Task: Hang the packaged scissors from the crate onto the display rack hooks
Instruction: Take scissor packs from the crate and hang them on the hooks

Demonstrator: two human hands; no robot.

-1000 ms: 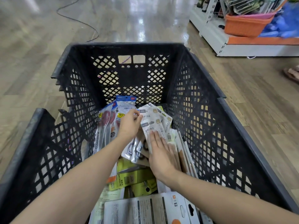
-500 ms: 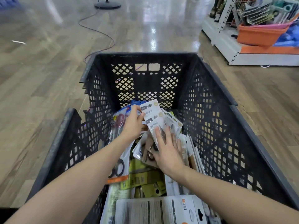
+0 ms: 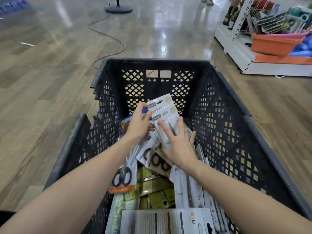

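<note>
A black lattice crate (image 3: 224,132) stands on the floor in front of me, full of packaged scissors. My left hand (image 3: 139,125) pinches the left edge of a fanned stack of white scissor packs (image 3: 163,112), lifted above the pile. My right hand (image 3: 179,146) lies flat with spread fingers against the lower front of that same stack. Below lie black-handled scissors on an orange card (image 3: 122,179) and yellow-green packs (image 3: 157,191). The white display rack (image 3: 239,22) stands at the far right, with packs hanging on it.
An orange tub (image 3: 273,43) sits on the rack's white base (image 3: 270,69). A cable (image 3: 109,38) snakes over the wooden floor to a round stand base (image 3: 118,9) at the back. A large white package (image 3: 162,222) lies at the crate's near end.
Both hands have risen with the white packs, lifting the stack up from the pile. The view has tilted up, showing more floor and rack.
</note>
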